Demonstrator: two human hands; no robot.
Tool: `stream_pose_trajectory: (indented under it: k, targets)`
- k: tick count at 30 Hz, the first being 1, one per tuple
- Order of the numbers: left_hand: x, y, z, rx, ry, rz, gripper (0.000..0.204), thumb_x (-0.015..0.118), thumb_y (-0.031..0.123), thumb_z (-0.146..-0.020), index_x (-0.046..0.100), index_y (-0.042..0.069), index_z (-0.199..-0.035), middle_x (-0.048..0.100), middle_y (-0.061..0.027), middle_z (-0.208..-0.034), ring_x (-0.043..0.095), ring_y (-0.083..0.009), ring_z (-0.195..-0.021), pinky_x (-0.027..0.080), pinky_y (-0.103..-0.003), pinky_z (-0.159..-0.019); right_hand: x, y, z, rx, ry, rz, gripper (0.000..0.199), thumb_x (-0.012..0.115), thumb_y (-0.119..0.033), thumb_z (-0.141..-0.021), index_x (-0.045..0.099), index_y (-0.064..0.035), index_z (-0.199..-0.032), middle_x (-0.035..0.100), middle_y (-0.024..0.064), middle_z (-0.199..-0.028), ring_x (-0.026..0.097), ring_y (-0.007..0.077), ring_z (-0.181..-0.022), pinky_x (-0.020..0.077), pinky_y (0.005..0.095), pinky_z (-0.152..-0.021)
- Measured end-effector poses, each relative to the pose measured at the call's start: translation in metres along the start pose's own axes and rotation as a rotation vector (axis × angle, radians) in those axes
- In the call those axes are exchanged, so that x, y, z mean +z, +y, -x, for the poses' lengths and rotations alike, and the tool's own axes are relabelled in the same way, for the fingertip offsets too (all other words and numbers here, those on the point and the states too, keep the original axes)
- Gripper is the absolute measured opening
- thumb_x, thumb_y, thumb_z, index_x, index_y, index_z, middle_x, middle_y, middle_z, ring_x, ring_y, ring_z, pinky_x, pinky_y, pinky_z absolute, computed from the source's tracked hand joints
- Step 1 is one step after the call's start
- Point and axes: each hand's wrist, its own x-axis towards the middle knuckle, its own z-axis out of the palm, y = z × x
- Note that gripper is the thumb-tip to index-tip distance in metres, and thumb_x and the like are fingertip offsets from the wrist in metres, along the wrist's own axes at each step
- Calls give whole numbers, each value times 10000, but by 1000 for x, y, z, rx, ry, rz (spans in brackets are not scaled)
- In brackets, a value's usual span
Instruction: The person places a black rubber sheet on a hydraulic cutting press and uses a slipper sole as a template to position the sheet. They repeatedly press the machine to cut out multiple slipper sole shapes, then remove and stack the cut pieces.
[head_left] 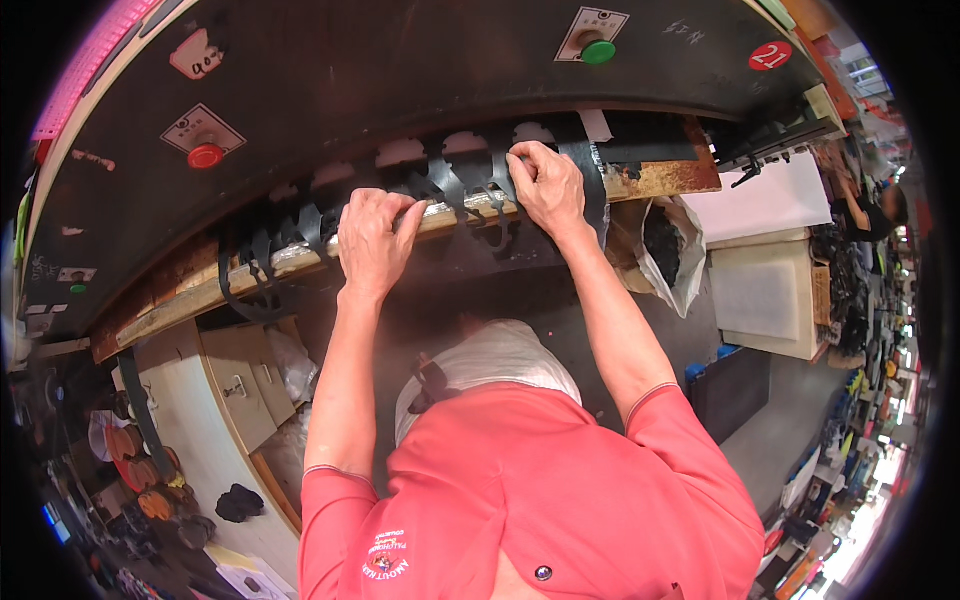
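Looks like a sheet-handling step tbh, the black sheet (447, 185) lying over the board (180, 305), long axis left-right, near side drooping bodyward, right hand (553, 190) pinching it, left hand (378, 238) curled (can't tell if gripping), so next probably needs even handling.

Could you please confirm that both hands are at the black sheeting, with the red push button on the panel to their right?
Not quite: in the head view, the red push button on the panel is to their left; the left hand and right hand are at the black sheeting.
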Motion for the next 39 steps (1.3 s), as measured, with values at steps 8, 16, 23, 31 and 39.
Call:
stream_pose_trajectory:
  k: [8,16,23,31,39]
  targets:
    - [-2,1,7,-8,-13,22,122,847,197,-871,765,109,-884,694,-61,-900,644,-301,-972,504,-441,-823,-2,4,4,-32,9,-23,78,761,-141,-931,712,-92,-967,642,81,-686,650,300,-636,496,410,-660]
    - [-20,7,-15,-77,-140,150,100,835,136,-865,775,58,-884,704,-103,-928,650,-327,-968,522,-459,-836,-16,-5,-14,450,-59,-429,90,765,-95,-998,757,-11,-1029,560,-95,-692,468,-3,-654,402,192,-601]
    - [-37,-17,-92,-180,-480,287,145,713,102,-978,786,-21,-959,754,-210,-896,727,-407,-900,579,-451,-788,23,-25,-107,165,-117,-201,666,868,-290,-851,642,96,-1344,612,284,-1397,649,397,-1228,533,459,-1043]
    - [71,-67,-178,-29,-325,66,469,588,24,-1017,557,-57,-1478,557,-278,-1548,457,-445,-1511,359,-541,-1257,82,-24,-136,116,-207,63,802,893,-289,-733,637,32,-1422,542,322,-1489,535,482,-1343,450,531,-1145]
    - [78,-71,-166,45,-230,52,457,698,105,-988,632,-63,-1408,579,-249,-1546,485,-426,-1500,361,-561,-1251,30,20,-155,763,-199,-1183,629,782,-117,-911,597,33,-1493,693,93,-1345,698,159,-1126,572,302,-999]
